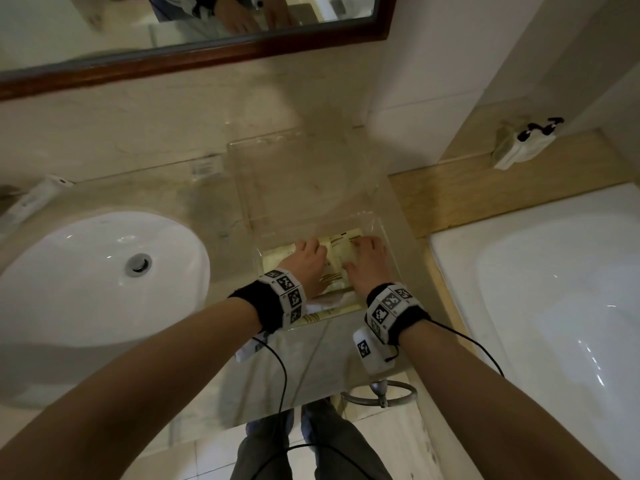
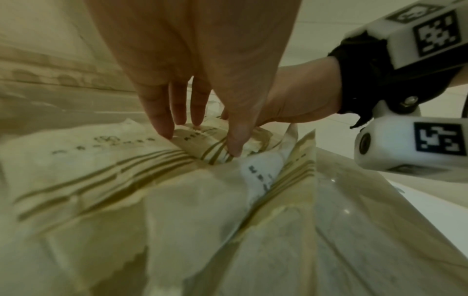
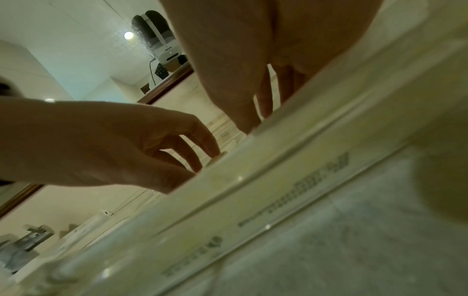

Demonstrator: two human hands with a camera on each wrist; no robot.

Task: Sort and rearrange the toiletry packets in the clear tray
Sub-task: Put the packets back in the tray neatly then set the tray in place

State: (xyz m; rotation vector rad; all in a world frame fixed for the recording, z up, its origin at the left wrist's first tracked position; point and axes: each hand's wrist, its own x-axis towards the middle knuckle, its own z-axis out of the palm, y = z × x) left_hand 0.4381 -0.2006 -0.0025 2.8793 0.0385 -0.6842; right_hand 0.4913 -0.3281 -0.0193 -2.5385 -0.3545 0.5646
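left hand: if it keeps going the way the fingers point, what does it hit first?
The left hand points down and away from the person into the clear tray. Its fingers already touch the packets, so those come first. Sliding over them, the tray's far clear wall is probably next; depth is unclear.

Marble counter (image 1: 194, 202) | sunken white basin (image 1: 86, 271) left | clear tray (image 1: 242, 157) right, resting directly on it
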